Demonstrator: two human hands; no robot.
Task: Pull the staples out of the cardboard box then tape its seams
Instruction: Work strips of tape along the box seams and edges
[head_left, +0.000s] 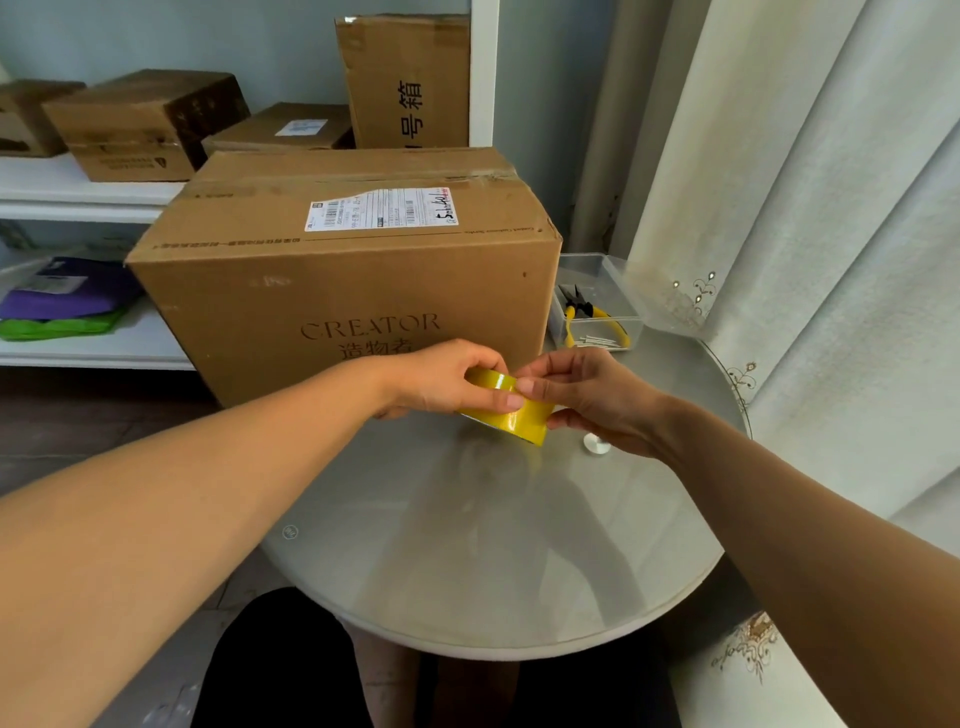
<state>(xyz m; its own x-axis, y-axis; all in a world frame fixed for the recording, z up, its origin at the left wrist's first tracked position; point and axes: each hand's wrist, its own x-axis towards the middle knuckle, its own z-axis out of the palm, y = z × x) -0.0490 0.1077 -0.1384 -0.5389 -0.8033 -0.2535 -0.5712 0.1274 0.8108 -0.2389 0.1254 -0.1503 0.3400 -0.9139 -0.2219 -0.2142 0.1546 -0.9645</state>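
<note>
A large cardboard box (343, 270) stands on the far left part of a round glass-topped table (493, 545), its near face printed "CREATOR" and its top carrying a white shipping label (382, 209). A strip of clear tape runs along the far part of the top; whether any staples remain cannot be told.

Just in front of the box's near face, above the table, both hands hold a roll of yellow tape (511, 410). The left hand (441, 382) grips the roll from the left side, with the fingers curled over its upper rim and the thumb pressed on its outer band. The right hand (587, 395) grips the roll from the right side; its thumb and fingertips pinch at the upper edge of the roll, close to the left thumb. The roll is tilted, with its lower edge near the table surface; whether it touches the surface cannot be told.

At the far right edge of the table, just beside the box, sits a clear plastic container (597, 301). It holds pliers (589, 317) with yellow handles and several pale metal pieces. A small white round object (596, 443) lies on the table just under the right wrist.

Behind the table, white shelves (88, 192) carry more cardboard boxes and folded purple and green bags. A pale curtain (805, 234) hangs at the right.
</note>
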